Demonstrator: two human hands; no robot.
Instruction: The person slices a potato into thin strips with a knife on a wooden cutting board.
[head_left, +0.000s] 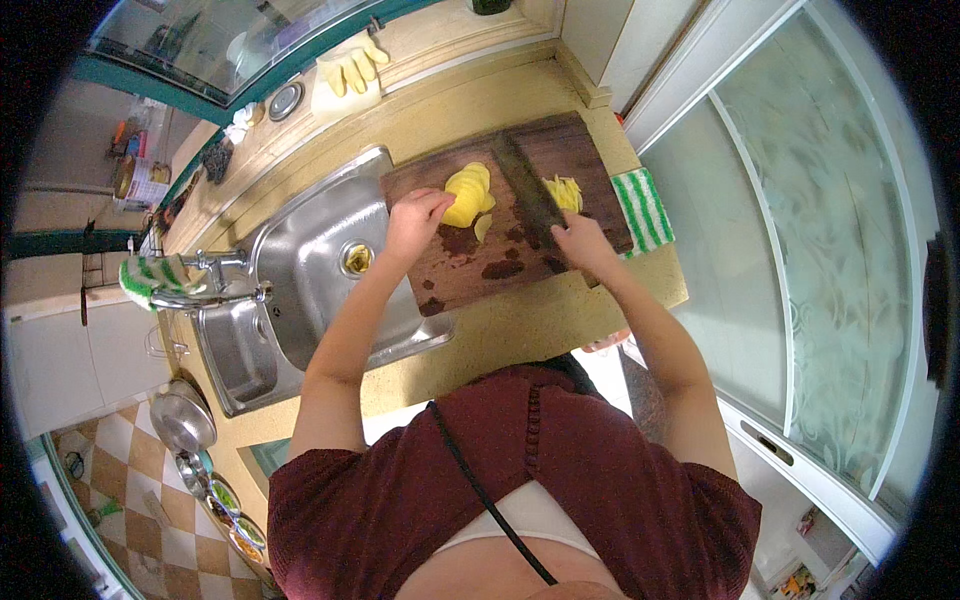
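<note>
Fingers bunched together, my left hand (415, 221) reaches to the left edge of a fanned pile of thin yellow slices, which look like potato (468, 193). Whether it pinches a slice cannot be made out. One loose slice (483, 227) lies just below the pile. My right hand (586, 241) grips a kitchen knife with a wide dark blade (527, 180), its handle mostly hidden in the fist. The blade slants across a dark wooden cutting board (457, 281), between the pile and a small heap of yellow shreds (564, 193). Wet patches mark the board.
The board's left side overlaps a steel sink (307, 217) with a faucet (214, 300). Scraps sit in its drain (359, 259). A green-striped cloth (643, 211) lies at the board's right. Rubber gloves (351, 67) rest on the sill; bowls of food (225, 496) stand lower left.
</note>
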